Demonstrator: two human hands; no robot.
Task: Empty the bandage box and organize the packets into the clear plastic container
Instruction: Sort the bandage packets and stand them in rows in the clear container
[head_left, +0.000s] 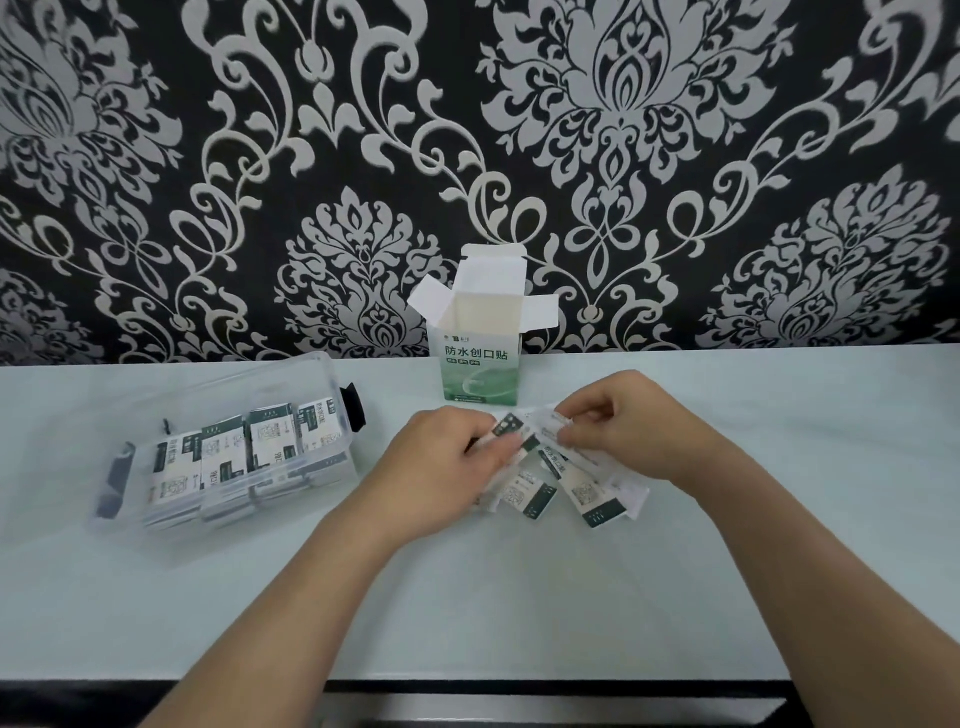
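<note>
The green and white bandage box (480, 366) stands upright at the back of the table with its top flaps open. Just in front of it lies a loose pile of bandage packets (566, 480). My left hand (441, 457) pinches packets at the pile's left side, and my right hand (631, 423) pinches packets at its upper right. The clear plastic container (332, 379) sits to the left, with rows of packets (228, 457) standing inside it.
The pale table (519, 597) ends at a dark front edge near the bottom of the view. A black and silver patterned wall (363, 156) rises directly behind the box. Black latches hang on the container's two ends.
</note>
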